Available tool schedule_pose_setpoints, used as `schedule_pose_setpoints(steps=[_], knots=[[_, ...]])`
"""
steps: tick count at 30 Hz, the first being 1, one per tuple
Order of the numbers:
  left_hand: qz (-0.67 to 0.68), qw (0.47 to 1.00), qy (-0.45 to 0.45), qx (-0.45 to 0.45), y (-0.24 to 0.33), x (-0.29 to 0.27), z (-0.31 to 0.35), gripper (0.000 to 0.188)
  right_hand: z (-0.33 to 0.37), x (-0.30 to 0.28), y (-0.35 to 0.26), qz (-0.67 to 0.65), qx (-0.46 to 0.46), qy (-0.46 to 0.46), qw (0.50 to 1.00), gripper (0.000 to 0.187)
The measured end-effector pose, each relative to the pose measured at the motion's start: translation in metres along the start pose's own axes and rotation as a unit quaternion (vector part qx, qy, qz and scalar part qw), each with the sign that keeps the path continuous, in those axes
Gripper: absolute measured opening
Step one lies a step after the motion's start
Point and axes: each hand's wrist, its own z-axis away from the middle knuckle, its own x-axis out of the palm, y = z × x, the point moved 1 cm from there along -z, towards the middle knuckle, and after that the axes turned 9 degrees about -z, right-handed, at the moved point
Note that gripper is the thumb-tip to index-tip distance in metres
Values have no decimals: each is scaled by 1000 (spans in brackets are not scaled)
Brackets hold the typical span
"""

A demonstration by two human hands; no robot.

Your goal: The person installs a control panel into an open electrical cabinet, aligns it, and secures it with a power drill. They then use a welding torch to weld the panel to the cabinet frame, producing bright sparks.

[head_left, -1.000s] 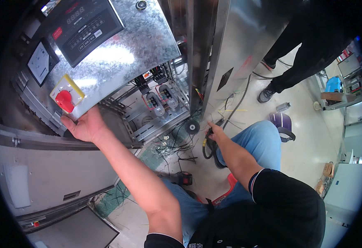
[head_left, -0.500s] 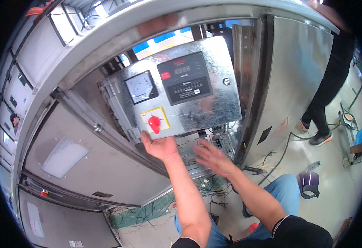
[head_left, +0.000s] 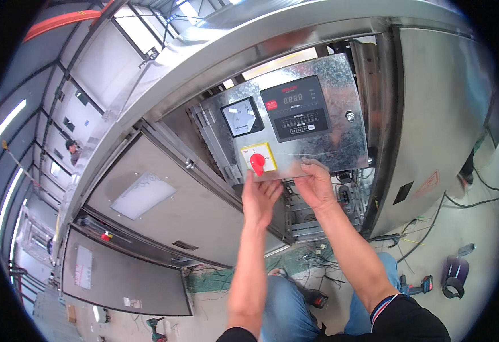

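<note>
Head view: a metal cabinet (head_left: 295,34) spans the scene. The panel (head_left: 292,149) sits tilted at its opening, carrying a display (head_left: 295,108). The right hand's (head_left: 316,187) grip is clamped on the panel's lower edge, thumb in front. The left hand (head_left: 258,204) is at this edge; its grip cannot be determined. The meter (head_left: 241,117) is left of the display, the switch (head_left: 258,163) below the meter.

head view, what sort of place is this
Probably an industrial workshop or factory hall: there is a metal control panel with a red rotary switch, a green power drill lying low at left, and an orange overhead beam.
</note>
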Motion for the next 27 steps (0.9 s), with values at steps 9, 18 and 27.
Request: schedule_pose_setpoints(steps=[9,18,27], knots=[[-740,308,68,594,203,103,39,56,-17,-11,-16,9,-3,-56,998,24],[-726,413,-28,549,223,122,2,56,-34,-3,-23,-43,10,-72,996,20],[-740,335,-32,582,228,111,-11,41,-27,-11,-6,-62,6,-96,993,20]])
